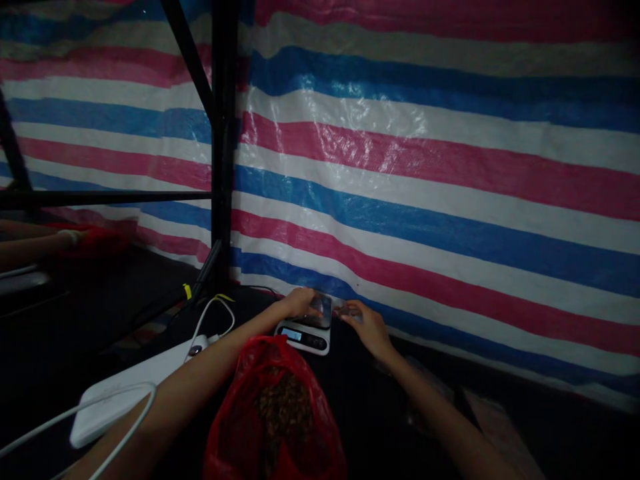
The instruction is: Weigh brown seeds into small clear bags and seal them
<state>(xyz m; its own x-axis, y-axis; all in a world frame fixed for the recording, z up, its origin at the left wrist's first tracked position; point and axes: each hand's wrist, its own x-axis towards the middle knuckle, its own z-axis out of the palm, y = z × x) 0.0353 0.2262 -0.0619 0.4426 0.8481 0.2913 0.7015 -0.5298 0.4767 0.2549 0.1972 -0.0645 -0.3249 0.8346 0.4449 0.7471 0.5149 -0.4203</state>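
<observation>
A small white digital scale (pixel 304 337) with a lit display sits on a dark surface near a striped tarp wall. A small clear packet (pixel 324 308) lies on its platform. My left hand (pixel 299 301) holds the packet's left side, and my right hand (pixel 367 325) pinches its right end just past the scale. In front of the scale stands an open red plastic bag (pixel 274 417) filled with dark brown dried bits, between my two forearms.
A red, white and blue striped tarp (pixel 425 173) closes the back. A black metal frame post (pixel 223 147) stands left of the scale. A white flat box (pixel 125 393) with white cables (pixel 213 313) lies at the left. Another person's arm (pixel 35 243) shows far left.
</observation>
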